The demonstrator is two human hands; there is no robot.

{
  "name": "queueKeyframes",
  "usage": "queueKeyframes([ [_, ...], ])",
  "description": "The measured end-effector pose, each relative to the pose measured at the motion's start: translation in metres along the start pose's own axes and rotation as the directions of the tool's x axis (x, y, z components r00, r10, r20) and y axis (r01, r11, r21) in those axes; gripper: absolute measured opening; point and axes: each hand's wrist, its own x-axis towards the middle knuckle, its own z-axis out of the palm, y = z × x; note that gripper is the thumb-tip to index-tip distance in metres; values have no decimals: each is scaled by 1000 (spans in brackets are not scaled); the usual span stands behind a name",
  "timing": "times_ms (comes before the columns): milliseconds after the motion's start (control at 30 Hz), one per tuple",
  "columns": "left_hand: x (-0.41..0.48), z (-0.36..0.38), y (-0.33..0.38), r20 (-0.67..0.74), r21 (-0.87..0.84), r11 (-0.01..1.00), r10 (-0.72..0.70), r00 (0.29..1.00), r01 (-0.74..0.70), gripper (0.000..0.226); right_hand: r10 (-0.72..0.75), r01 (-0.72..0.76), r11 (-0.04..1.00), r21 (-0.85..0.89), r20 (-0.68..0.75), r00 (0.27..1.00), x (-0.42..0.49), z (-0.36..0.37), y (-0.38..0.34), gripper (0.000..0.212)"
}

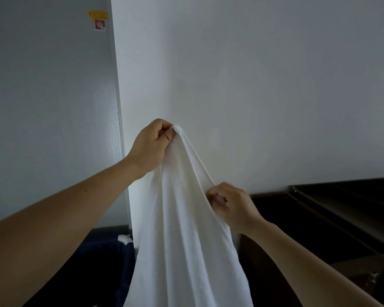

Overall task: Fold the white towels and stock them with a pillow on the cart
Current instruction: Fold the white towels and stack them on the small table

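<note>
Left forearm [64, 213] and right forearm [308, 258], both bare, are reaching forward and upward from the bottom corners. The left hand [152, 145] is sitting higher, its fingers curling into a fist and its thumb pinching the gathered top corner of one white terry-cloth towel [182, 229]. The right hand [231, 206] is sitting lower and to the right, its curled fingers gripping the towel's right edge partway down. That single towel is hanging in the air between the two hands, draping in long folds and running off the bottom of the view. Behind it a plain white wall [275, 85] is filling most of the background. On the left a pale grey panel [49, 107] is carrying two stickers, one yellow sticker [98, 14] and one red-and-white sticker [99, 25]. One dark brown wooden piece of furniture [341, 207] is standing at the lower right, and dark blue fabric [120, 262] is lying at the lower left.
</note>
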Motion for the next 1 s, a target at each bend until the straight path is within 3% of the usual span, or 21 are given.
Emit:
queueKeyframes([
  [67,-1,1,0,-5,-27,1000,-3,1000,3,13,135,-153,976,154,125,983,-5,6,-1,21],
  [167,1,2,-1,-24,-26,999,-22,999,22,13,221,-253,918,305,135,966,-12,11,-2,22],
  [300,6,2,-7,-98,-11,998,-60,993,59,12,179,-186,982,12,213,960,-24,27,5,28],
  [433,15,-5,-18,-195,44,992,-110,975,121,12,308,-314,941,129,69,949,-32,31,19,31],
  [533,23,-16,-31,-273,70,980,-161,948,187,12,305,-306,950,60,29,952,-35,17,32,31],
  [733,24,-12,-49,-254,120,968,-187,949,223,11,273,-264,962,-72,180,945,-43,6,33,25],
  [867,26,-11,-57,-256,119,962,-210,944,246,13,302,-305,952,-12,197,933,-43,-9,25,24],
  [1000,32,-15,-59,-270,103,966,-202,941,236,13,324,-365,928,71,328,887,-51,-12,21,16],
])
